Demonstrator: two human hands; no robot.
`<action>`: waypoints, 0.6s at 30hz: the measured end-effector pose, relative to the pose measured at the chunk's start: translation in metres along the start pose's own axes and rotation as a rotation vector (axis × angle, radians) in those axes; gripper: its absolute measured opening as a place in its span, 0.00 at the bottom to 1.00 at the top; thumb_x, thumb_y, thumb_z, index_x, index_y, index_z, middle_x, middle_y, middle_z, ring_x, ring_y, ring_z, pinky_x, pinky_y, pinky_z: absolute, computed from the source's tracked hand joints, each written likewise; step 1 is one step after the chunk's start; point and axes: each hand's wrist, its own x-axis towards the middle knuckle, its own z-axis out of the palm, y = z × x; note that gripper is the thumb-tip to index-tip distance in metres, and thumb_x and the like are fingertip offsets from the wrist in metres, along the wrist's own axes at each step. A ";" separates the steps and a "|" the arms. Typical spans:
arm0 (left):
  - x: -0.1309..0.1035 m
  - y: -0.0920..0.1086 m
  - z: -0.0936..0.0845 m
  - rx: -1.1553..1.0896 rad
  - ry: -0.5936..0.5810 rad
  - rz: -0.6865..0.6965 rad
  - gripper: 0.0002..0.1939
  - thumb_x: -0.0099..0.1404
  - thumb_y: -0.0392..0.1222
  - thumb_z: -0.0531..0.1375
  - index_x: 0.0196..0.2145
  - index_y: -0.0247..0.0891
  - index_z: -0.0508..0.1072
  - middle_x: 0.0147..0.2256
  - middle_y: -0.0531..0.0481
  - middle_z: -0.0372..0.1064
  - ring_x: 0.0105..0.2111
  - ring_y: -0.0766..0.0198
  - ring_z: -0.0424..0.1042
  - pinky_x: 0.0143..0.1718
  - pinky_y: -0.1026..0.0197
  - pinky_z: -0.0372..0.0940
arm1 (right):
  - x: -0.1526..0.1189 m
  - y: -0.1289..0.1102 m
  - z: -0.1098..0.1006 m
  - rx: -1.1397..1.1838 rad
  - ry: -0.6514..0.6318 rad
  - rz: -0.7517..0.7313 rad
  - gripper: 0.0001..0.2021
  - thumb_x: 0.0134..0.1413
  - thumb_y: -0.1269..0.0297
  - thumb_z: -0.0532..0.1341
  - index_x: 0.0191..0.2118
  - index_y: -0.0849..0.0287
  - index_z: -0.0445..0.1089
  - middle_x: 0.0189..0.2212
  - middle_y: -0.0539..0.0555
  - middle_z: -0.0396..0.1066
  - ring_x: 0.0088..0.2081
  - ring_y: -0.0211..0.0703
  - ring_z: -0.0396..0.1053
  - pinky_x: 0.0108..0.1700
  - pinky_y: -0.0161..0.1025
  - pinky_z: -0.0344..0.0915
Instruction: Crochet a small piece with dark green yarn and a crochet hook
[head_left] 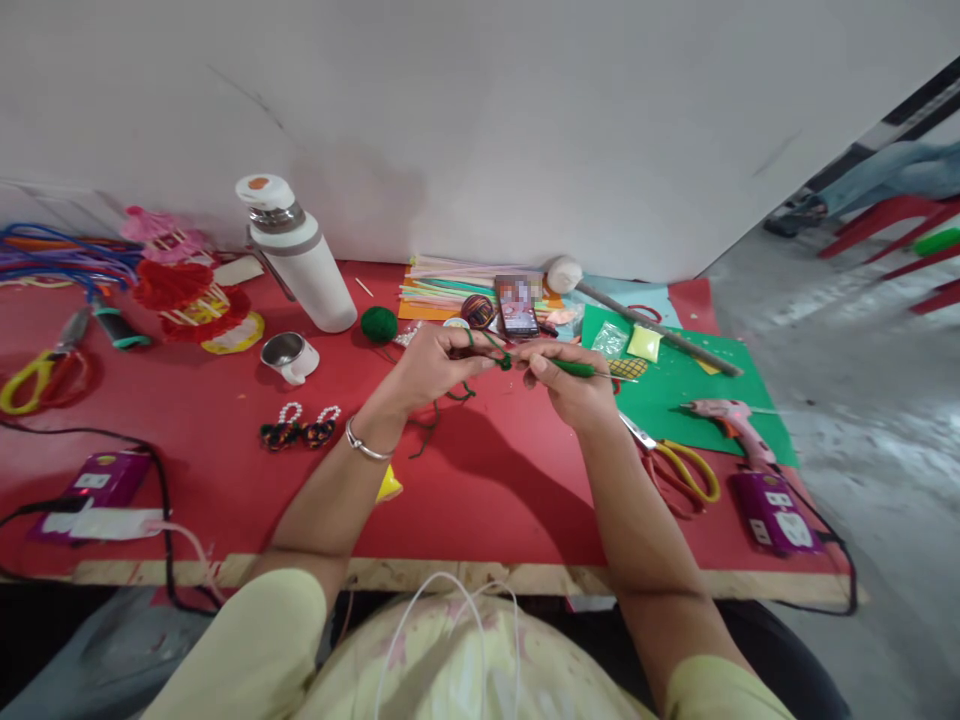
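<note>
Between my hands is a small piece of green yarn work (506, 361). My left hand (431, 367) pinches it, with a strand of green yarn running over the fingers. In my right hand (574, 385) is a crochet hook (576, 369) with a green handle, its working tip at the yarn and mostly hidden by my fingers. A loose tail of yarn (427, 428) hangs down to the red table. Just behind my left hand lies a ball of green yarn (379, 324), and a multicoloured yarn ball (478, 311) sits beyond the fingers.
A phone (517, 305) stands behind my hands. To the left are a white bottle (307, 260), a cup (289, 356) and beaded ornaments (321, 427). Scissors (682, 470), a glue gun (731, 420) and a purple power box (776, 513) lie right. A cable (161, 480) crosses the left side.
</note>
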 end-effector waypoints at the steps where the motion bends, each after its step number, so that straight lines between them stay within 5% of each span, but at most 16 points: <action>1: 0.000 0.001 -0.003 0.020 -0.033 -0.003 0.09 0.59 0.42 0.72 0.36 0.37 0.87 0.33 0.43 0.82 0.32 0.60 0.75 0.35 0.60 0.68 | 0.001 0.001 -0.001 0.045 0.003 0.041 0.09 0.55 0.53 0.74 0.37 0.51 0.86 0.35 0.53 0.83 0.32 0.41 0.75 0.30 0.36 0.72; 7: -0.001 0.002 -0.007 0.142 -0.074 -0.022 0.12 0.62 0.38 0.68 0.43 0.36 0.87 0.34 0.45 0.83 0.31 0.62 0.74 0.33 0.61 0.65 | 0.006 0.002 -0.005 0.157 0.030 0.176 0.11 0.48 0.52 0.78 0.33 0.52 0.86 0.32 0.53 0.83 0.32 0.39 0.75 0.29 0.34 0.70; 18: -0.001 -0.004 -0.007 0.122 -0.069 0.003 0.11 0.59 0.39 0.69 0.39 0.35 0.87 0.33 0.45 0.83 0.31 0.63 0.75 0.33 0.62 0.67 | 0.004 -0.001 -0.011 0.155 -0.056 0.161 0.09 0.51 0.54 0.77 0.34 0.53 0.85 0.35 0.54 0.84 0.34 0.42 0.77 0.32 0.36 0.72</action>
